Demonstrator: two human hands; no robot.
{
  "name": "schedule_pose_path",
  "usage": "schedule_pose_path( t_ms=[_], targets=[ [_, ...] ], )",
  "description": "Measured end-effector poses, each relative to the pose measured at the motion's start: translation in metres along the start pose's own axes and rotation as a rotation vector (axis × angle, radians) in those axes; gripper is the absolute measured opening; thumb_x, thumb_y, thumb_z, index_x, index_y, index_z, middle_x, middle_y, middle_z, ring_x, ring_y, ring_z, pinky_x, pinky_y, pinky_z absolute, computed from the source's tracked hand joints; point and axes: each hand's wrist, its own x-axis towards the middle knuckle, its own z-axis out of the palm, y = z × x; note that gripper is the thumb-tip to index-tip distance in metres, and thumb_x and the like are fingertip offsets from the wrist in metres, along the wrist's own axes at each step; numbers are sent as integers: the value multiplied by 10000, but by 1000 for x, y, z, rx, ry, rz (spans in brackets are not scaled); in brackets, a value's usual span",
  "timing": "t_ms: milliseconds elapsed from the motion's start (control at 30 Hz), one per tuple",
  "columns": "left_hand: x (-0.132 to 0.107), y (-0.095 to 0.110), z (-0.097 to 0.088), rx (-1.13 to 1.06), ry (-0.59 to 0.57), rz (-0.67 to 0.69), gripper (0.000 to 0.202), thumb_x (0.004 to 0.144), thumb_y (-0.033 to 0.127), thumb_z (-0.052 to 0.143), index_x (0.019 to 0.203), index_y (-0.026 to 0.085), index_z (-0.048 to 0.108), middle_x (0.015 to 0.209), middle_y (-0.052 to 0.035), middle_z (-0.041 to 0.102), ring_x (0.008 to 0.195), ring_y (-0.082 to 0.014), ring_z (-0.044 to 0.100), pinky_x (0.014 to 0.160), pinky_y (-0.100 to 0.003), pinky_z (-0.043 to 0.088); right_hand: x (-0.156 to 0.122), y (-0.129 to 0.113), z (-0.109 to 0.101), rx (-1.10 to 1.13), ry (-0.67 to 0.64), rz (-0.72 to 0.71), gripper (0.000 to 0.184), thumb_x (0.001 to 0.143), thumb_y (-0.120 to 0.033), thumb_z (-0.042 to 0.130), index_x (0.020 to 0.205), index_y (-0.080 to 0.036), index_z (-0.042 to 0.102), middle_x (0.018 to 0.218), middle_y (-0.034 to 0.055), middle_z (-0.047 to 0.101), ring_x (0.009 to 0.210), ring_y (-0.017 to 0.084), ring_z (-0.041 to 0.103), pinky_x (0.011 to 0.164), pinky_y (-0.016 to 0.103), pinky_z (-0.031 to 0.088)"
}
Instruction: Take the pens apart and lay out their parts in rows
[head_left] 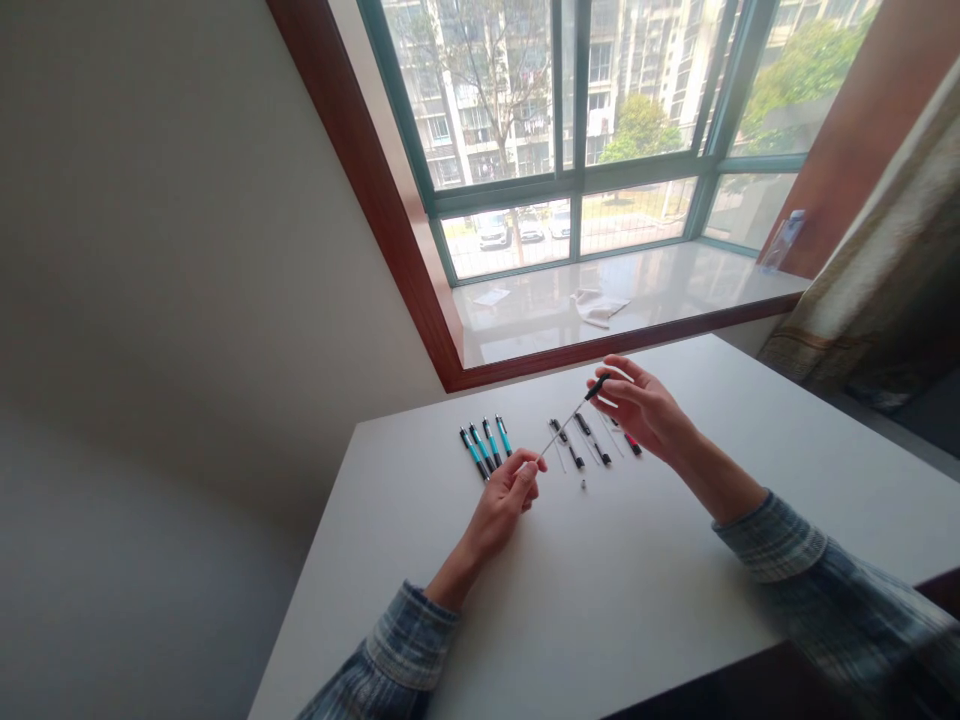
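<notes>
My left hand (pixel 504 505) is closed, pinching the lower end of a thin, pale pen refill (pixel 561 430) above the table. The refill slants up to the right into a short black pen barrel part (pixel 597 387). That black part is in the fingers of my right hand (pixel 646 408), some of which are spread. Beyond my left hand lie several teal and black pens (pixel 491 440), side by side. Black pen parts (pixel 594 440) and thin refills lie in a group under and beyond the held refill. A small metallic piece (pixel 583 484) rests nearer to me.
The white table (pixel 615 590) meets a windowsill with a red-brown wooden edge (pixel 637 328). A crumpled cloth (pixel 598 306), a flat white piece (pixel 491 297) and a clear bottle (pixel 782 241) are on the sill. A curtain (pixel 862 240) hangs at the right.
</notes>
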Motion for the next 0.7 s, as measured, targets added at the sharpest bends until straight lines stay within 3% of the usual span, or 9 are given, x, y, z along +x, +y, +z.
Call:
schedule_pose_path(
  t_ms=[100,233,467,567,700],
  targets=[
    [-1,2,-3,-29,77,40,364,944,558,576,944,194,582,647,64,354,571,-97,262,534,-221,244,3,-2,-5,45,60,-8,376,716,-232,865,1038,-291,680,1010,-36,684,936,133,680,871,273,559],
    [-2,5,-3,-111,127,32,325,935,519,619,963,196,597,661,55,382,591,-101,286,555,-226,269,4,3,-5,-14,58,31,387,710,-280,873,1042,-282,674,1032,-3,701,967,174,691,896,328,576],
    [-1,13,4,-465,147,27,281,897,450,700,944,200,580,611,79,365,544,-89,301,552,-227,297,7,12,-11,-135,100,34,394,708,-355,880,1010,-254,649,1051,28,700,990,198,699,912,354,577],
    [-1,20,5,-583,165,-12,280,887,420,724,944,204,555,614,86,360,521,-77,300,527,-216,286,-3,10,-14,-301,69,57,395,716,-377,877,1007,-230,655,1035,38,701,954,189,701,894,341,574],
    [-2,26,4,-736,173,-79,290,892,407,729,931,202,527,616,94,350,505,-63,303,516,-201,293,-34,8,-17,-743,25,51,367,763,-428,827,1013,-207,674,1018,68,713,868,221,728,795,359,587]
  ],
)
